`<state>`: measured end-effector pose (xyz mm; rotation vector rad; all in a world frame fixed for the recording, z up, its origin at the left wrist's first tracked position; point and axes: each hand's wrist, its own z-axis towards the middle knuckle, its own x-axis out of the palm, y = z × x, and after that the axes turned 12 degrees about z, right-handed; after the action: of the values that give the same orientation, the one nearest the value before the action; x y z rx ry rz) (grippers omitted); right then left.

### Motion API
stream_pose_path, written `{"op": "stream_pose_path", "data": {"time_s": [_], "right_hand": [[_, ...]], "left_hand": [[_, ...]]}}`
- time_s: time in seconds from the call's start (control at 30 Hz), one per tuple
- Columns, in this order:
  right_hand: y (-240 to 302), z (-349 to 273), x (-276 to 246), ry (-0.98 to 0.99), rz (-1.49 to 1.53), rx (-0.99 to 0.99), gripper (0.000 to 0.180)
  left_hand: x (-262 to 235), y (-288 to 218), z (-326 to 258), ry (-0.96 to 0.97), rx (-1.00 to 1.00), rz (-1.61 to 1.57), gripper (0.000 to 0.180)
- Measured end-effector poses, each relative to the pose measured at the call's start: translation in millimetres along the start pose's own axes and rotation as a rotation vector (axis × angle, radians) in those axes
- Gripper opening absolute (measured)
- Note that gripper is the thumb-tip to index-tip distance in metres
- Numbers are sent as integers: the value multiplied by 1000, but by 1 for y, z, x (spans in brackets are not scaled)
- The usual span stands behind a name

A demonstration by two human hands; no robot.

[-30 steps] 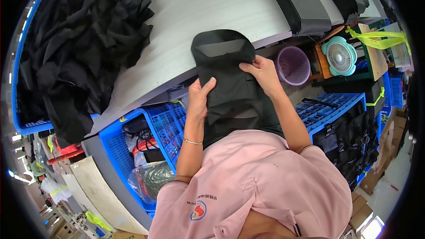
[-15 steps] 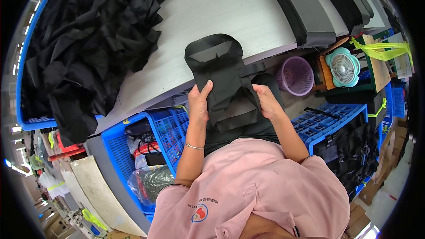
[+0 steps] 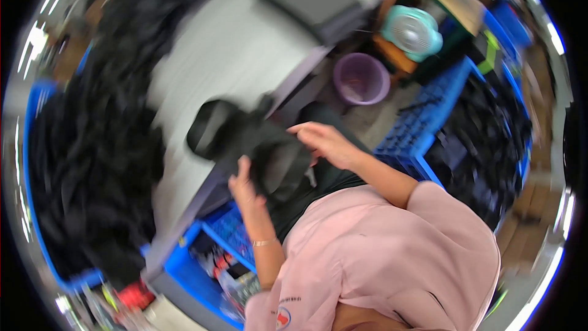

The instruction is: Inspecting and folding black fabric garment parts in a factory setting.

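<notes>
A black fabric piece with a loop-like far end lies tilted between my hands, over the table's near edge and my lap. It is smeared by motion. My left hand is closed at its left edge, thumb pointing up. My right hand grips its right side, the index finger stretched along it and the other fingers partly hidden. A small pale bit, like a tag, shows below the right fingers.
A pale table carries a dark grey stack. Left, a big heap of black fabric fills a blue crate. To the right stand a purple basket, a teal fan and a blue crate of black pieces.
The view has turned, so the table and crates appear rotated. The black piece has swung left and tilted. My right hand has shifted further over the piece, its index finger now extended.
</notes>
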<state>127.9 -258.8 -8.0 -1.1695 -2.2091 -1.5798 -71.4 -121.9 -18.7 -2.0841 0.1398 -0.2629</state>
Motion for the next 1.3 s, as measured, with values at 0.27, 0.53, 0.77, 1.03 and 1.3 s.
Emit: {"op": "stream_pose_path", "data": {"time_s": [0.27,0.53,0.77,1.03,1.3], "right_hand": [[-19,-59,4,-255,92,-131,34],[12,-174,-138,-786,464,-743,21],[26,-368,-272,-1206,606,-1324,22],[0,-613,-473,-1963,-1130,-568,51],[6,-318,-373,-1722,-949,-904,43]], "left_hand": [[59,11,-29,467,71,-57,46],[84,39,-62,777,62,247,59],[46,76,-42,704,-59,437,50],[38,76,-53,626,-97,385,46],[19,62,-59,395,13,228,39]]}}
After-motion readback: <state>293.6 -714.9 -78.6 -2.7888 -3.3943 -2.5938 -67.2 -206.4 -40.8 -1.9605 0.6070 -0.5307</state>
